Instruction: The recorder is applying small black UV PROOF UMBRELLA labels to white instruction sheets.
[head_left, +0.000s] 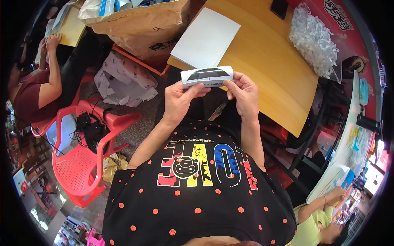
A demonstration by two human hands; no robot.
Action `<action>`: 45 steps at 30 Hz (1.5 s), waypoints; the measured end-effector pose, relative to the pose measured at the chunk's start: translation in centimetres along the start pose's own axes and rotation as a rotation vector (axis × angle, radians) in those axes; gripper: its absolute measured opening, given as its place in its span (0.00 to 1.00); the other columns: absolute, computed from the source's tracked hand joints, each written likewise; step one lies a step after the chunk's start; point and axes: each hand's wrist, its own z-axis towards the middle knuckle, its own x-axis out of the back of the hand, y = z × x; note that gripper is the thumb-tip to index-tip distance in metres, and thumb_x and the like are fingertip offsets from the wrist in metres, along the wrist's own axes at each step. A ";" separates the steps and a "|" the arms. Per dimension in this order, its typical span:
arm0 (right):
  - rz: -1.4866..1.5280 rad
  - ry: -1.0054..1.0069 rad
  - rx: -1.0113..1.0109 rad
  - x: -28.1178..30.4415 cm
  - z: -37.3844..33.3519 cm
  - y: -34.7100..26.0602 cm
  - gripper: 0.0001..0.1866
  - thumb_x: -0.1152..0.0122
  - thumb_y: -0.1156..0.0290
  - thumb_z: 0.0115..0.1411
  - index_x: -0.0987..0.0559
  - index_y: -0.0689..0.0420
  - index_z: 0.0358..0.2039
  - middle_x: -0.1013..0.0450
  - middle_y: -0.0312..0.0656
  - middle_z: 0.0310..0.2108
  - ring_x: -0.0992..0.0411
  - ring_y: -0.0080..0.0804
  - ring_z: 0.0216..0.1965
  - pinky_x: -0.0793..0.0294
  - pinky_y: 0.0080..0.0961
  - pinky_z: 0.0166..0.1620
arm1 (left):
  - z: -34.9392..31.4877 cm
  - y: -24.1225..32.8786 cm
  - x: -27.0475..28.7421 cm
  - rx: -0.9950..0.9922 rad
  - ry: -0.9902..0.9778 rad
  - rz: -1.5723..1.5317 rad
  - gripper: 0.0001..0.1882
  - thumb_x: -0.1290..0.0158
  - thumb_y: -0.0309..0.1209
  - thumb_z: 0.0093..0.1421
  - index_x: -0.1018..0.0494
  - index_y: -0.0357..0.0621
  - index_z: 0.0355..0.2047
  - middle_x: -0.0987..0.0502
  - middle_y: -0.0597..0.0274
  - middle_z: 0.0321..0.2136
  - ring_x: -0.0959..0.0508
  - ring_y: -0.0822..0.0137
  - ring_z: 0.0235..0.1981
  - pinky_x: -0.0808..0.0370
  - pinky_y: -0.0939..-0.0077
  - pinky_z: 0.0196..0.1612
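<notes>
Between my two hands is a curved piece of white printed paper [207,75] with a dark umbrella picture on it. It looks rolled or folded over. My left hand [182,96] grips its left end, the thumb pressed on the lower edge. At the right end my right hand [243,90] pinches it between thumb and fingers. Just beyond it, a stack of white sheets [206,37] lies on the corner of the yellow wooden table [262,67].
A clear container of crumpled white strips [314,47] and a dark phone [279,8] are on the table. To the left stand a large brown paper bag [141,30], a whitish plastic bag [125,80] and a red plastic chair [78,168] holding black cables. Other people sit at both sides.
</notes>
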 end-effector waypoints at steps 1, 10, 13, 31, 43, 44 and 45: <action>-0.036 0.025 0.037 -0.2 -0.1 -0.3 0.11 0.36 0.79 0.53 0.22 0.65 0.38 0.25 0.34 0.29 0.36 0.11 0.20 0.37 0.11 0.23 | 0.0 0.1 0.1 -0.005 0.009 0.006 0.11 0.49 0.23 0.62 0.27 0.29 0.43 0.21 0.50 0.37 0.19 0.61 0.35 0.19 0.73 0.40; -0.866 -0.044 0.642 1.6 -1.0 -1.8 0.10 0.33 0.82 0.47 0.21 0.59 0.31 0.27 0.39 0.31 0.29 0.24 0.27 0.28 0.20 0.30 | -0.1 0.9 -0.4 -0.234 -0.053 0.317 0.11 0.50 0.19 0.61 0.27 0.27 0.43 0.22 0.54 0.37 0.20 0.64 0.38 0.21 0.72 0.42; -0.901 -0.104 0.728 2.0 -0.8 -2.8 0.09 0.34 0.83 0.46 0.24 0.60 0.28 0.27 0.42 0.31 0.26 0.34 0.30 0.26 0.26 0.32 | 0.4 1.2 -1.0 -0.357 -0.067 0.460 0.11 0.48 0.18 0.59 0.26 0.28 0.42 0.21 0.54 0.35 0.19 0.66 0.36 0.21 0.74 0.40; -1.058 -0.116 0.903 4.2 -0.3 -4.7 0.10 0.40 0.82 0.47 0.30 0.59 0.30 0.32 0.44 0.29 0.30 0.44 0.32 0.29 0.33 0.35 | 1.3 1.2 -4.8 -0.628 -0.041 0.656 0.11 0.42 0.20 0.54 0.24 0.35 0.39 0.20 0.51 0.30 0.18 0.64 0.30 0.24 0.75 0.33; -1.033 -0.043 0.898 4.2 -0.6 -3.6 0.12 0.38 0.85 0.45 0.29 0.59 0.29 0.29 0.43 0.31 0.27 0.39 0.29 0.27 0.28 0.31 | 0.8 1.0 -4.2 -0.714 -0.038 0.749 0.11 0.41 0.21 0.53 0.24 0.35 0.38 0.20 0.51 0.31 0.18 0.59 0.31 0.23 0.73 0.32; -1.027 -0.039 0.892 4.2 -0.6 -3.5 0.12 0.38 0.85 0.45 0.29 0.59 0.29 0.29 0.43 0.31 0.28 0.38 0.28 0.27 0.28 0.30 | 0.8 0.8 -4.1 -0.716 -0.040 0.744 0.11 0.41 0.21 0.53 0.24 0.36 0.38 0.20 0.51 0.31 0.18 0.59 0.31 0.23 0.73 0.32; -1.021 -0.036 0.885 4.2 -0.6 -3.4 0.12 0.38 0.85 0.45 0.29 0.59 0.29 0.29 0.43 0.30 0.28 0.38 0.28 0.27 0.27 0.30 | 0.9 0.6 -4.0 -0.719 -0.041 0.739 0.11 0.41 0.21 0.53 0.24 0.36 0.38 0.20 0.51 0.31 0.18 0.59 0.31 0.23 0.73 0.32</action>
